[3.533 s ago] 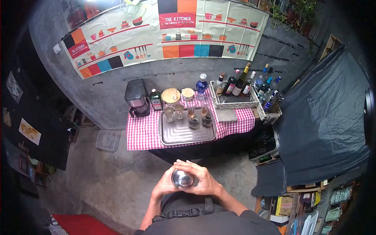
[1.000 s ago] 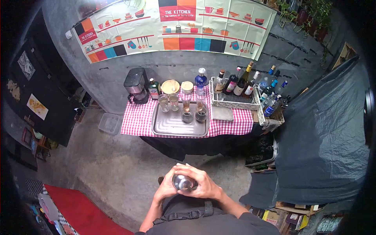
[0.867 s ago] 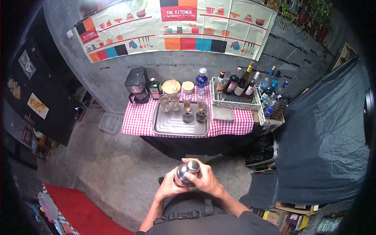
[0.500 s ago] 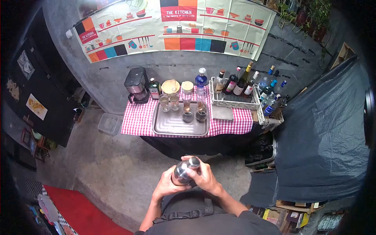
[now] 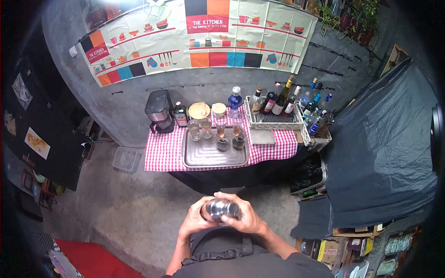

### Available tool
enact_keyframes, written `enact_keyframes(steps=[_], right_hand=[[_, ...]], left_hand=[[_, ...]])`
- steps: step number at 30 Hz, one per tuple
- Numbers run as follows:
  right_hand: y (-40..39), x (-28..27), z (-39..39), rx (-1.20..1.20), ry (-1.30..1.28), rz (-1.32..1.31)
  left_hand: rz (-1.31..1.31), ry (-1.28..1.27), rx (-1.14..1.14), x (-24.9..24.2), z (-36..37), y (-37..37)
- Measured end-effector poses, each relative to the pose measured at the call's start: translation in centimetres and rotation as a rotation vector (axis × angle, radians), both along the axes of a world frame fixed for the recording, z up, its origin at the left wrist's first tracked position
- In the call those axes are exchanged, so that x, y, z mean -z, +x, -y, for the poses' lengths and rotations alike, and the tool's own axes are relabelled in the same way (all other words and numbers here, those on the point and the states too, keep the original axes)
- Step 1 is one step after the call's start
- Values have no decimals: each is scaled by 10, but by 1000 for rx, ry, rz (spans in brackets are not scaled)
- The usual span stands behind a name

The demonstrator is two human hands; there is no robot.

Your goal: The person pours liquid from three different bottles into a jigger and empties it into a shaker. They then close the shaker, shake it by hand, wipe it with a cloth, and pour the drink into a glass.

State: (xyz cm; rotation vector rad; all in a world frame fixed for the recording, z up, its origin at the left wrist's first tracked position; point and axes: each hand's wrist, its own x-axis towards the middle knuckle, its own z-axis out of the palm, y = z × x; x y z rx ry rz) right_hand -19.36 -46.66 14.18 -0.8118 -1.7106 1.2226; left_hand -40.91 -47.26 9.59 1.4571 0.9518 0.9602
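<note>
Both my hands grip a shiny metal cocktail shaker [image 5: 219, 209] in front of my body, short of the table. The fingers of my left hand [image 5: 196, 217] wrap round its body on the left. My right hand [image 5: 247, 217] closes over the end with the cap, thumb pressed near the top. The shaker lies tilted, cap toward the right, and is slightly blurred. Beyond it, a metal tray [image 5: 213, 156] on the table holds several glasses, among them a stemless glass [image 5: 223, 144] with dark contents.
A checked cloth [image 5: 162, 155] covers the table. Along its back stand a coffee maker [image 5: 159, 111], a green bottle [image 5: 181, 114], and a blue bottle [image 5: 235, 98]. A basket [image 5: 273, 125] of bottles and a folded grey cloth [image 5: 263, 137] are at the right. A plastic bin [image 5: 126, 160] sits on the floor.
The shaker has swung from more upright to a flatter tilt, its cap now pointing right. Both hands have shifted slightly with it. The camera view has tipped up a little.
</note>
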Motion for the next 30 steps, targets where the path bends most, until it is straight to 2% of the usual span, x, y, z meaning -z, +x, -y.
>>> enact_keyframes(steps=[2, 4, 6, 7, 8, 10, 13, 16, 18, 21, 23, 24, 26, 28, 30], right_hand=[[-14, -8, -3, -65, 169, 165], [-32, -15, -11, -30, 215, 215], [-45, -9, -13, 137, -22, 151], [-50, -16, -14, 144, -233, 107], [-51, -9, -12, 142, -258, 59], [-63, -3, -8, 122, -119, -19], [-85, -7, -9, 61, 246, 140], [-108, -7, -8, 200, 81, 91], [-112, -7, -5, 287, -246, 48], [-118, -1, 2, 334, -277, -34], [-123, -7, 3, 249, 83, 123], [-127, -6, 2, 190, 96, 187], [-135, -13, -3, 224, 150, 236], [-143, 5, -3, 410, 1, 183], [-144, 4, 0, 459, -170, 5]], left_hand=[[175, -91, 26, 1, -3, -3], [140, -215, 73, 0, -3, -12], [89, -167, 92, -9, -12, -24], [38, -121, 101, -12, -16, -31], [15, -125, 70, -5, -18, -43], [-37, -21, 50, -3, -24, -62], [44, -15, 145, 3, -33, -77], [79, -251, 261, -13, -33, -87], [10, -182, 296, -4, -40, -97], [1, -154, 272, 7, -48, -115], [34, -59, 213, 9, -49, -115], [45, -100, 264, 10, -51, -117], [84, -214, 302, 13, -46, -119], [108, -304, 394, -5, -48, -120], [34, -172, 343, -6, -55, -123]])
